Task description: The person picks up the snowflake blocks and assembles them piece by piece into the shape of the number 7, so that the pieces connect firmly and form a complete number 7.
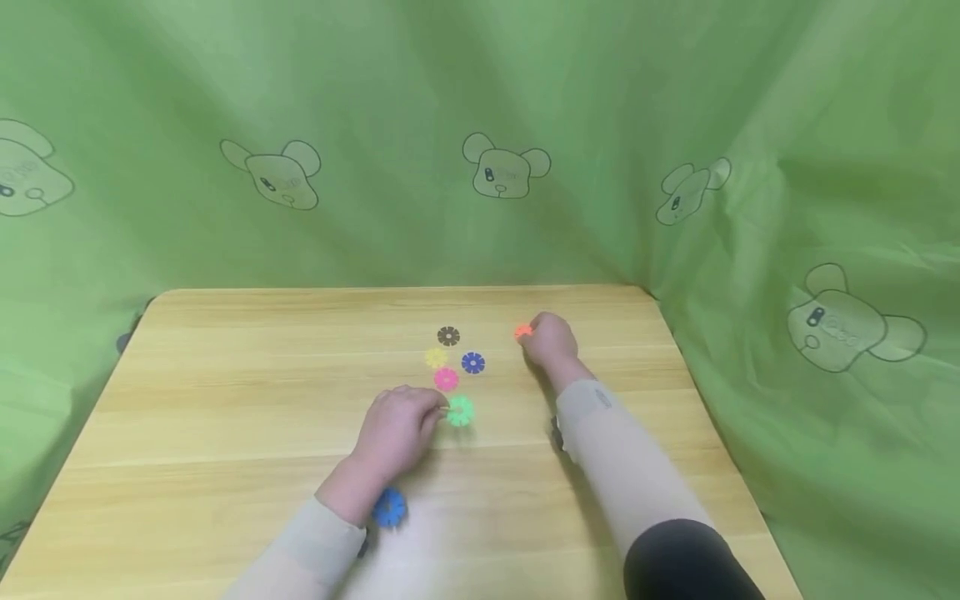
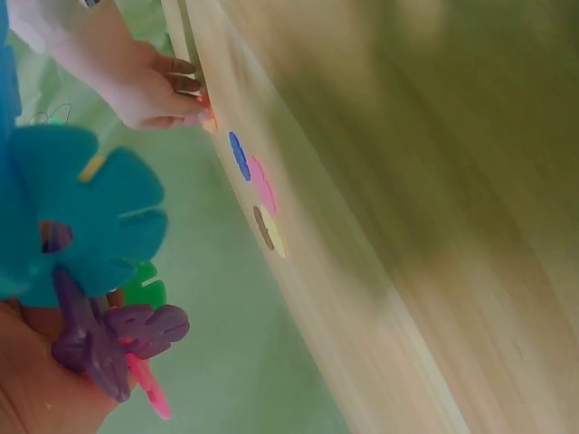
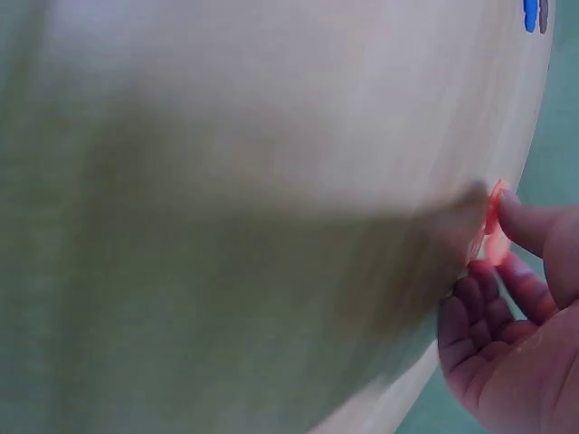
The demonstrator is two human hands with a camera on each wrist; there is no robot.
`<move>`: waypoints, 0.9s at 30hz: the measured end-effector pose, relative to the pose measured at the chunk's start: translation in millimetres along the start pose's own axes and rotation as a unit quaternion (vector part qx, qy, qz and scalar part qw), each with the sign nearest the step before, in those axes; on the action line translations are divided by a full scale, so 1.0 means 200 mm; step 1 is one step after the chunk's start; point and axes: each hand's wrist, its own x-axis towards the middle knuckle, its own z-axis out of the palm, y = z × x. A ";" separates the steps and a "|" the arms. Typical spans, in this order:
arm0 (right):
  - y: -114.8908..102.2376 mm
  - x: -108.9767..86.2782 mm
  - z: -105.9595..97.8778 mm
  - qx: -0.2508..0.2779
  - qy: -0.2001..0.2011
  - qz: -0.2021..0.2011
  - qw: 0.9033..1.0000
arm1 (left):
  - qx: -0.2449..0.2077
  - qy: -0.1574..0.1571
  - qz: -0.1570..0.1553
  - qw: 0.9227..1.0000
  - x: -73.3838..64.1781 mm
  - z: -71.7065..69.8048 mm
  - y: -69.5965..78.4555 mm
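Note:
My left hand [image 1: 397,429] grips a cluster of notched plastic snowflake discs. A green disc [image 1: 461,411] sticks out past its fingertips and a blue disc [image 1: 389,507] shows beside the wrist. In the left wrist view, purple discs [image 2: 118,339] and a pink disc [image 2: 149,384] also show in this cluster; the palm hides how they all join. Farther back on the right, my right hand [image 1: 553,342] pinches an orange snowflake disc [image 1: 522,332] between thumb and fingers at the tabletop. The right wrist view shows that orange disc [image 3: 494,226] partly covered by the thumb.
Between the hands, loose discs lie flat on the wooden table [image 1: 225,400]: brown [image 1: 448,336], yellow [image 1: 435,357], dark blue [image 1: 473,362] and pink [image 1: 446,379]. A green curtain [image 1: 390,242] with printed bear heads hangs behind the table and along its sides.

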 end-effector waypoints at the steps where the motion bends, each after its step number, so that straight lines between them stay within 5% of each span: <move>1: 0.01 -0.01 0.00 0.009 0.004 0.001 1.000 | -0.002 0.000 0.001 1.000 0.00 0.00 0.00; 10: 0.04 -0.16 -0.05 0.129 0.050 -0.039 0.990 | -0.004 0.019 0.010 1.000 0.02 -0.02 -0.01; 16: -0.01 -0.28 -0.09 0.196 0.046 -0.089 0.975 | -0.014 0.033 0.014 0.999 0.05 -0.04 -0.01; 27: -0.15 -0.59 -0.18 0.223 0.049 -0.203 0.952 | -0.033 0.027 -0.010 0.999 0.07 -0.07 0.00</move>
